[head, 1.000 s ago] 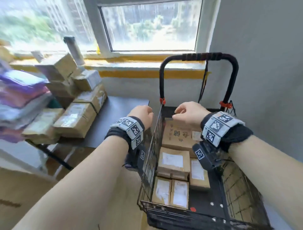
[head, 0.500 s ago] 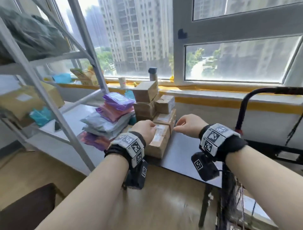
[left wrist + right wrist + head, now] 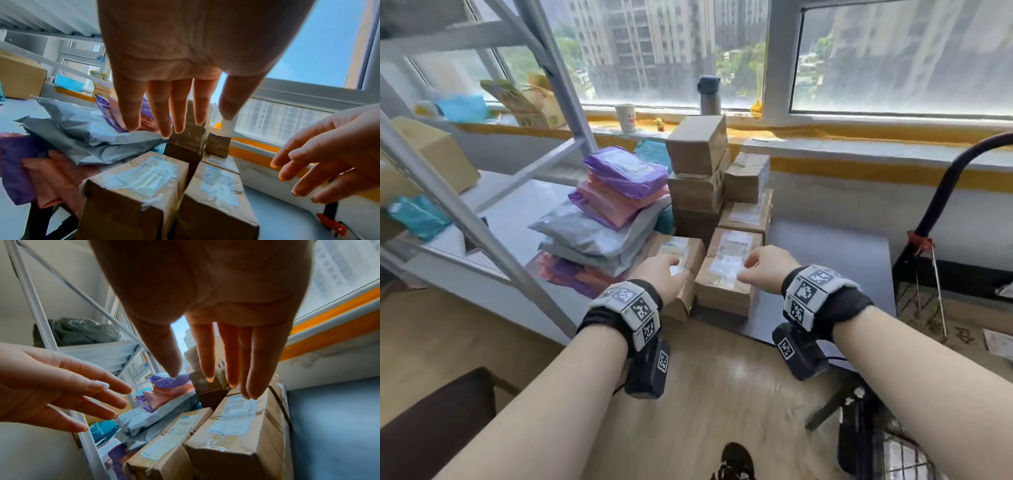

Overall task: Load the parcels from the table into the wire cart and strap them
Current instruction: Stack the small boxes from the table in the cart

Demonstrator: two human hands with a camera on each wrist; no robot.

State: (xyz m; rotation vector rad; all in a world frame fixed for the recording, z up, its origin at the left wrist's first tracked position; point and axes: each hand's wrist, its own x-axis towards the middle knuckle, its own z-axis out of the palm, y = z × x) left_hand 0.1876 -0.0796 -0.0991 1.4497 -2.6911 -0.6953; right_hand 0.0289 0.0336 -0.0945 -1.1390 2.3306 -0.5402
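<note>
My left hand (image 3: 666, 274) and right hand (image 3: 767, 269) hover above 2 taped cardboard parcels (image 3: 726, 270), fingers (image 3: 158, 112) extended, slightly spread, holding nothing. These parcels lie side by side at the table (image 3: 825, 260) front edge.

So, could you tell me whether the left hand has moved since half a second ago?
Yes: the left hand has opened and reached forward over the near-left parcel on the table.

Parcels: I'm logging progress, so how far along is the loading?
Done: some cardboard shows in the cart. In hand: nothing; left hand and right hand reach, open, over the front boxes. Left: stacked boxes, mailers on the table; strapping.
</note>
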